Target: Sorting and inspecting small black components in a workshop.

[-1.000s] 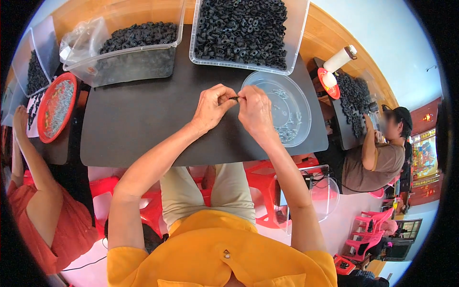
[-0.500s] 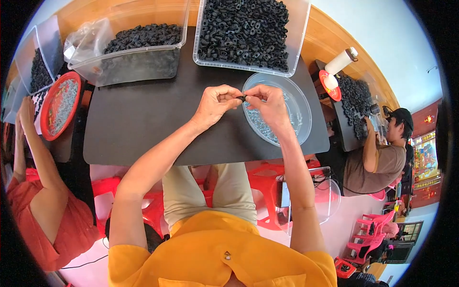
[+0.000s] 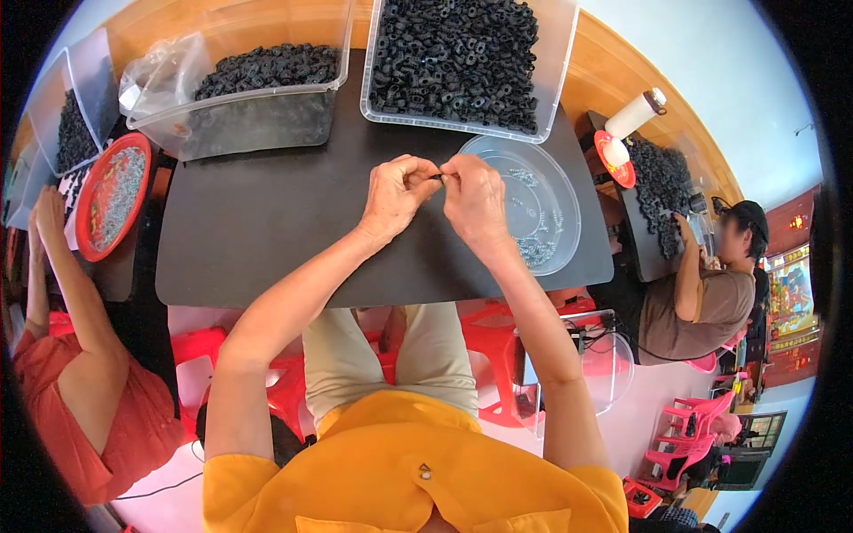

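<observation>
Over the dark table [image 3: 258, 222], my left hand [image 3: 393, 195] pinches a small black plastic part [image 3: 436, 177] between thumb and fingertips. My right hand [image 3: 477, 206] meets it there, its fingers closed together against the part's right end. Whatever those right fingertips hold, if anything, is hidden. Just right of that hand is a shallow clear round tray [image 3: 569, 209], with small silvery metal pieces, apparently screws, scattered in it. Beyond my hands a clear plastic bin [image 3: 557, 84] is heaped with similar black parts.
A second clear bin [image 3: 258, 129] of black parts, with a plastic bag [image 3: 164, 75], stands at the far left. A red tray [image 3: 86, 213] of metal pieces lies beside a co-worker's arms [image 3: 75, 258]. Another person [image 3: 702, 298] works at the right near a white bottle [image 3: 633, 114].
My right hand has shifted left off the round tray, uncovering more metal pieces, and its fingers have curled in. The black part stays in my left hand, slightly further left.
</observation>
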